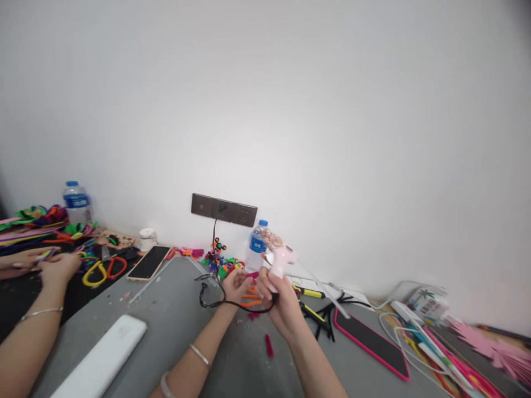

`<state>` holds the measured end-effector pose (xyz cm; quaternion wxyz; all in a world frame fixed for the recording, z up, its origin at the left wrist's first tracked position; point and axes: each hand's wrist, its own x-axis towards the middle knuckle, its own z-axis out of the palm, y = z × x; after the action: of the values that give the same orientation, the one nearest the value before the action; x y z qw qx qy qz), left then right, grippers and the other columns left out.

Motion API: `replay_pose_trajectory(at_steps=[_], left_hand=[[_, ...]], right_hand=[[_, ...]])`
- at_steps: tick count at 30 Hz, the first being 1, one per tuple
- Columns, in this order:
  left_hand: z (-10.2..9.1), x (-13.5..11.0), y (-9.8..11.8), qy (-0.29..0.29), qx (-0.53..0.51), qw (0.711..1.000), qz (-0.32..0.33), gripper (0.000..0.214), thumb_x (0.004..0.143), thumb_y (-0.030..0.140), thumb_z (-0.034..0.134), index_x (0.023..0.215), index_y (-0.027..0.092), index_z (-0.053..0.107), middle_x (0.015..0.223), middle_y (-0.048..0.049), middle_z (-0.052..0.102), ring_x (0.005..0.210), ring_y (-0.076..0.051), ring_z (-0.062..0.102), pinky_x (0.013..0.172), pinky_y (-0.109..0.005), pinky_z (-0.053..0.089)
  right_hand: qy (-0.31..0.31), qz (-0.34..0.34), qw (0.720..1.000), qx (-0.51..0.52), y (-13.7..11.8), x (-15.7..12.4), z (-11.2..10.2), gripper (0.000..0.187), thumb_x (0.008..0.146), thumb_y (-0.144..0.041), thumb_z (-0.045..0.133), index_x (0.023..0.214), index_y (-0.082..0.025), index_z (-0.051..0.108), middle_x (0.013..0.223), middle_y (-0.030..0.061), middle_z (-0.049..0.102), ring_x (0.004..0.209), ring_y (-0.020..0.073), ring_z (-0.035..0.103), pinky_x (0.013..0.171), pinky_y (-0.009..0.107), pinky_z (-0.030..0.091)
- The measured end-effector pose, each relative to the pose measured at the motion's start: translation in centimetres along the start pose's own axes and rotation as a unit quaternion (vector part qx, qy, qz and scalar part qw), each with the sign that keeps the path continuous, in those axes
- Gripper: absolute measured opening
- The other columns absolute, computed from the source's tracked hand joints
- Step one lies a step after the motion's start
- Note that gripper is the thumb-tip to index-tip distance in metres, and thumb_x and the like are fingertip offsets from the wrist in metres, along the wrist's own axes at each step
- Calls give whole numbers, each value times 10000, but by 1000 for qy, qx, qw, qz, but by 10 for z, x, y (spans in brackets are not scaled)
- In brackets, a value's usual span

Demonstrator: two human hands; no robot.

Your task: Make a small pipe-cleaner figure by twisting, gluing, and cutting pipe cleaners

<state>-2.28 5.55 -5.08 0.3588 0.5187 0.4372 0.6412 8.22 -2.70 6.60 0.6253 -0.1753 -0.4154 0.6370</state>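
My right hand (277, 298) is wrapped round the handle of a pink hot glue gun (282, 258), raised over the grey table (178, 326). A translucent glue stick (326, 287) juts from its rear towards the right, and its black cord (224, 303) loops across to the left. Close beside it, my left hand (235, 284) has its fingertips pinched on a small magenta fuzzy piece (252, 274). The gun's nozzle end is hard to make out against the bottle behind. Below my hands lie orange fuzzy strips (251, 301) and a loose magenta piece (269, 345).
At left another person's hands (58, 268) work near scissors (95, 273). A water bottle (255, 246) and colourful fuzzy figures (232, 265) stand by the wall socket (224, 209). Phones (371, 342), a long white object (103, 356) and yellow-black handled tools (313, 315) lie around.
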Motion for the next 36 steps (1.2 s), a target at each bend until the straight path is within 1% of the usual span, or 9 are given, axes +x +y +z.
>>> replay_pose_trajectory(at_steps=[1, 3, 8, 11, 15, 17, 21, 27, 36], left_hand=[[0, -1, 1, -24, -10, 1000, 1, 164, 766, 306, 714, 801, 157, 654, 732, -29, 697, 682, -228, 651, 606, -343, 542], [-1, -2, 5, -46, -26, 999, 6, 175, 728, 326, 723, 765, 175, 640, 629, -17, 680, 614, -223, 643, 559, -327, 519], [-3, -5, 11, -62, -34, 997, 19, 251, 695, 389, 696, 783, 172, 606, 674, -15, 661, 642, -181, 639, 600, -284, 512], [-3, -6, 12, -75, -27, 997, 22, 244, 696, 382, 691, 781, 167, 611, 677, -11, 647, 639, -167, 629, 593, -265, 504], [-5, -9, 19, -101, 0, 994, 35, 181, 722, 329, 675, 796, 172, 625, 705, -13, 649, 655, -163, 625, 596, -257, 503], [-7, -12, 24, -112, 27, 992, 42, 151, 748, 313, 652, 808, 178, 623, 725, -12, 648, 666, -163, 628, 611, -262, 510], [-8, -15, 33, -113, 51, 991, 39, 140, 755, 311, 640, 811, 184, 621, 743, -15, 652, 670, -167, 633, 616, -263, 512], [-8, -16, 37, -130, 59, 989, 36, 145, 766, 325, 634, 827, 193, 635, 793, -26, 671, 726, -173, 642, 661, -264, 512], [-7, -15, 34, -140, 61, 988, 34, 138, 780, 298, 618, 856, 184, 636, 818, -39, 681, 743, -185, 650, 690, -289, 517]], right_hand=[[18, -7, 1000, 15, -6, -7, -6, 166, 792, -269, 643, 753, -196, 499, 621, -69, 415, 443, 56, 317, 493, 205, 384], [62, -14, 997, 43, -12, -19, -17, 180, 771, -258, 687, 785, -208, 515, 675, -64, 431, 482, 58, 350, 528, 204, 401], [149, -9, 985, 88, -9, -43, -41, 260, 709, -305, 750, 806, -234, 519, 708, -56, 442, 542, 83, 410, 580, 240, 435], [130, 34, 989, 60, -2, -52, -57, 304, 742, -414, 712, 722, -207, 491, 671, -42, 441, 525, 87, 415, 538, 241, 412], [120, 54, 991, -22, 9, -59, -77, 348, 755, -472, 697, 894, -213, 511, 606, -69, 432, 406, 50, 330, 377, 183, 193], [123, 62, 989, -60, 15, -61, -83, 356, 767, -486, 680, 874, -199, 498, 569, -84, 421, 361, 28, 280, 367, 180, 121], [130, 79, 980, -129, 26, -64, -90, 426, 738, -556, 669, 766, -185, 462, 494, -100, 397, 315, 14, 255, 351, 178, 114], [114, 96, 971, -190, 32, -65, -94, 497, 733, -598, 637, 927, -157, 517, 449, -112, 388, 288, 27, 251, 320, 174, 127], [128, 99, 965, -205, 25, -65, -89, 499, 730, -578, 645, 939, -135, 552, 453, -106, 390, 294, 31, 252, 330, 180, 133]])
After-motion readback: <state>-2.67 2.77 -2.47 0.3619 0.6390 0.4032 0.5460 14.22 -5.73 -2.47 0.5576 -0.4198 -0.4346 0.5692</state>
